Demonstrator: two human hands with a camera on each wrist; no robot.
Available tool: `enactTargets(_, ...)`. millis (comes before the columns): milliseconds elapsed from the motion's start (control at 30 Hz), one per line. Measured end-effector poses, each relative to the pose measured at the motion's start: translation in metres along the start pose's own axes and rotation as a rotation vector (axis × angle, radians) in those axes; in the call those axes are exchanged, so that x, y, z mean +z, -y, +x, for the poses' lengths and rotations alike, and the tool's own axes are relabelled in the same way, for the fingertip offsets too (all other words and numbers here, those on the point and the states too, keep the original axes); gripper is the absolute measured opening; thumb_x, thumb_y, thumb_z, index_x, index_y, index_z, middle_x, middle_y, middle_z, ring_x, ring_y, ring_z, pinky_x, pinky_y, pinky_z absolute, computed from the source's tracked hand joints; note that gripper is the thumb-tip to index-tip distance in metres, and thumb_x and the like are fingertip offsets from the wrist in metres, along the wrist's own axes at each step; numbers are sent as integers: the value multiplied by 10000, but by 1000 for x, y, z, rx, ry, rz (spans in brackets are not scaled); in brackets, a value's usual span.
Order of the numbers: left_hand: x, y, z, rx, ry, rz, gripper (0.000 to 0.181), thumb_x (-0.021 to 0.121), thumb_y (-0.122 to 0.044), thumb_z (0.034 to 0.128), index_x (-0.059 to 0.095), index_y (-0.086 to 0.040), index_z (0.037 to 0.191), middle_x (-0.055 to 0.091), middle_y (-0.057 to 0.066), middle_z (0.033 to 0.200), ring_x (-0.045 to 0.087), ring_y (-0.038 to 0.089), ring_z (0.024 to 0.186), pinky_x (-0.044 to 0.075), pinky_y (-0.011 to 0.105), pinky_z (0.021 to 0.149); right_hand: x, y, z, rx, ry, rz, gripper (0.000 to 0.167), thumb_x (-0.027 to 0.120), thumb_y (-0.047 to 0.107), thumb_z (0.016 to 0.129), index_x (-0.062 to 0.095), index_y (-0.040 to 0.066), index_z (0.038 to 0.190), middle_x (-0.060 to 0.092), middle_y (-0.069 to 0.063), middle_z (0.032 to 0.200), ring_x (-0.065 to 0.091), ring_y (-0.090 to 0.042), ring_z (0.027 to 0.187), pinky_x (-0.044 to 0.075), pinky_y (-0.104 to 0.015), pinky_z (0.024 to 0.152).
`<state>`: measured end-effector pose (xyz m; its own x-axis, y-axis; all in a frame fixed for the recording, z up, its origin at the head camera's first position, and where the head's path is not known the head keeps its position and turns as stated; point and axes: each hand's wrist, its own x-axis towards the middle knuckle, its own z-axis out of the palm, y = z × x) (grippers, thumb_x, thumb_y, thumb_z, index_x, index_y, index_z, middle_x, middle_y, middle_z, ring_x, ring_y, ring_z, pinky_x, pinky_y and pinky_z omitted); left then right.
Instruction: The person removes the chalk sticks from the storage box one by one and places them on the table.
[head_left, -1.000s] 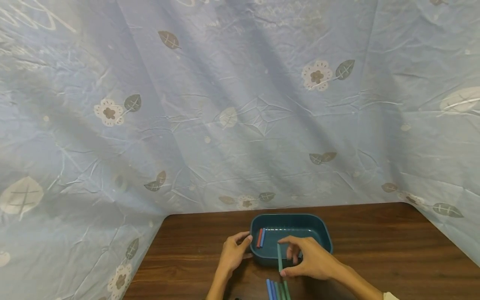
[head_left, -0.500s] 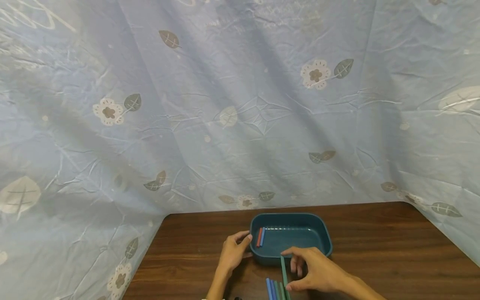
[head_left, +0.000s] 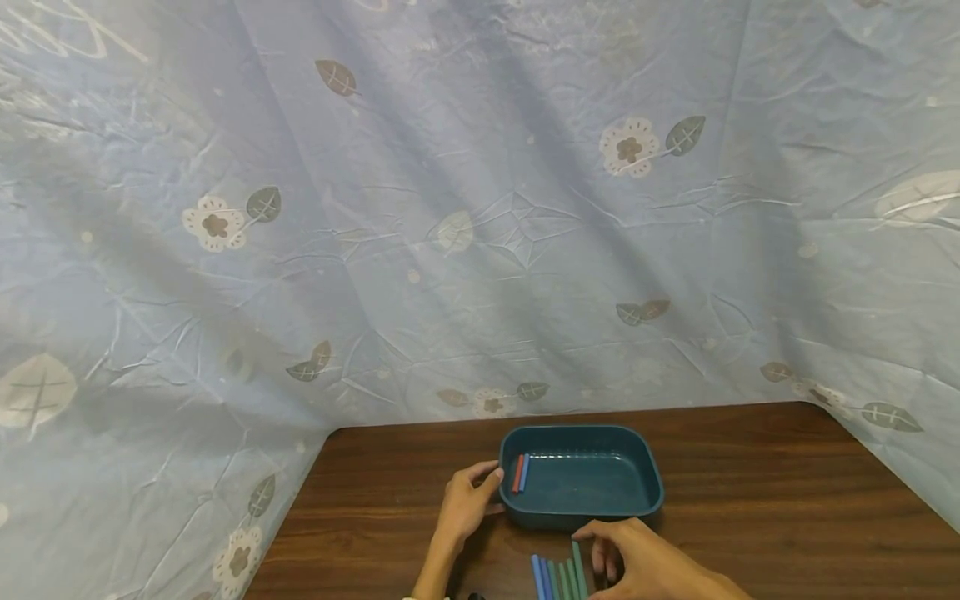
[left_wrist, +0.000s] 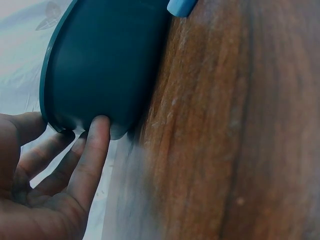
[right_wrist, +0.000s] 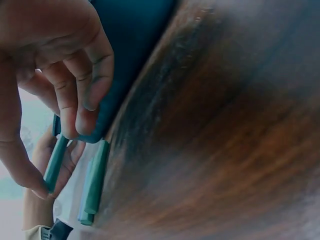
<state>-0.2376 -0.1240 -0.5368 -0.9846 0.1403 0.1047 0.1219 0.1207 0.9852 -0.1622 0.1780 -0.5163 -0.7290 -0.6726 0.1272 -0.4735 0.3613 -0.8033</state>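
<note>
My left hand (head_left: 465, 504) (left_wrist: 55, 175) rests against the left end of a teal tray (head_left: 581, 515) (left_wrist: 105, 65), its fingertips touching the outer wall and rim. Inside the tray, a red stick (head_left: 518, 473) and a blue stick (head_left: 525, 473) lie side by side. In front of the tray, my right hand (head_left: 645, 562) (right_wrist: 60, 75) pinches a green stick (head_left: 580, 571) (right_wrist: 56, 165) between thumb and index finger. This stick is at the right end of a row of blue sticks (head_left: 538, 577) and green sticks (head_left: 564, 582).
The brown wooden table (head_left: 765, 492) extends to both sides of the tray. A pale blue patterned cloth (head_left: 525, 250) hangs behind and beside it. A small dark object (head_left: 476, 597) shows at the bottom edge of the head view, left of the sticks.
My right hand has moved from over the tray's front edge down to the row, carrying the green stick with it. The left hand stays at the tray's left end.
</note>
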Motion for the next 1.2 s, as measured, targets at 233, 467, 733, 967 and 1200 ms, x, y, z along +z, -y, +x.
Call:
enactTargets(233,0,1,1,-2,-4,3,415,666,-216,1078,665,54,1394,697,290,1340,738,380,1166,724,399,798,2,-5,-2,82,45,24,600,905,290,886,668,-13,1346,648,117,905,582,37,748,547,-180,638)
enactTargets(467,0,-1,0,-8,-6,-1,420,677,-233,1071,676,43,1387,704,275,1334,736,353,1156,723,391,799,7,-7,-2,137,38,4,596,918,317,872,691,5,1325,645,122,873,582,30,731,535,-176,628)
enactTargets(733,0,0,1,4,4,-11,405,660,-198,1081,663,65,1389,690,301,1343,742,386,1145,723,431,813,11,-9,1,131,36,-58,582,920,347,870,706,28,1307,625,160,854,552,50,716,518,-173,611)
enactTargets(967,0,0,1,6,0,-17,413,674,-208,1074,668,67,1382,693,302,1330,748,357,1122,724,414,798,13,-5,2,178,43,-45,555,930,304,857,714,43,1297,639,128,854,559,21,718,498,-180,604)
enactTargets(1200,0,0,1,3,-3,-6,397,663,-189,1077,669,65,1382,693,296,1326,746,342,1116,724,413,795,13,-4,1,152,36,-43,560,927,308,860,713,22,1291,640,144,861,563,37,726,513,-172,609)
